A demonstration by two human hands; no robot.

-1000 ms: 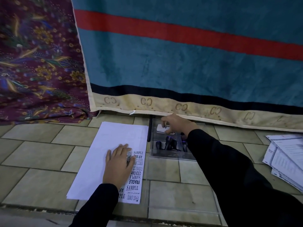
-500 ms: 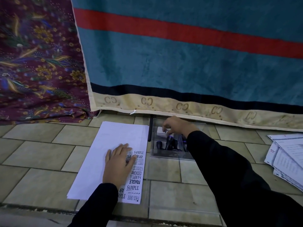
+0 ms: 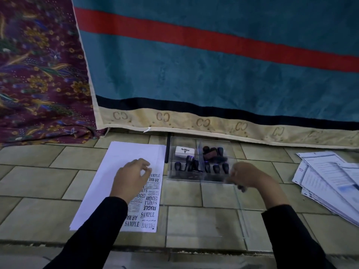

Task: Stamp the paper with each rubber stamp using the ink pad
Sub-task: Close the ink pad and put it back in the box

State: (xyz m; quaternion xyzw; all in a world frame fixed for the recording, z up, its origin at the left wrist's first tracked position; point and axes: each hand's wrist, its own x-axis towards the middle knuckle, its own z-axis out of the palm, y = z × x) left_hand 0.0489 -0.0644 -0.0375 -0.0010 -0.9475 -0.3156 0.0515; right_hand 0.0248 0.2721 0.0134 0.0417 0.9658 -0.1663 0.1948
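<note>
Head view: right hand (image 3: 250, 177), blurred, fingers curled, grip on a small dark stamp (image 3: 241, 188) uncertain, at the clear tray's (image 3: 194, 179) near right corner; ink pad (image 3: 185, 151) lies ahead-left, paper (image 3: 124, 154) further left, beneath the loosely curled, empty left hand (image 3: 130, 176).

dim, bluish indoor light; right hand (image 3: 250, 178) motion-blurred, edges bowed by wide-angle lens.
</note>
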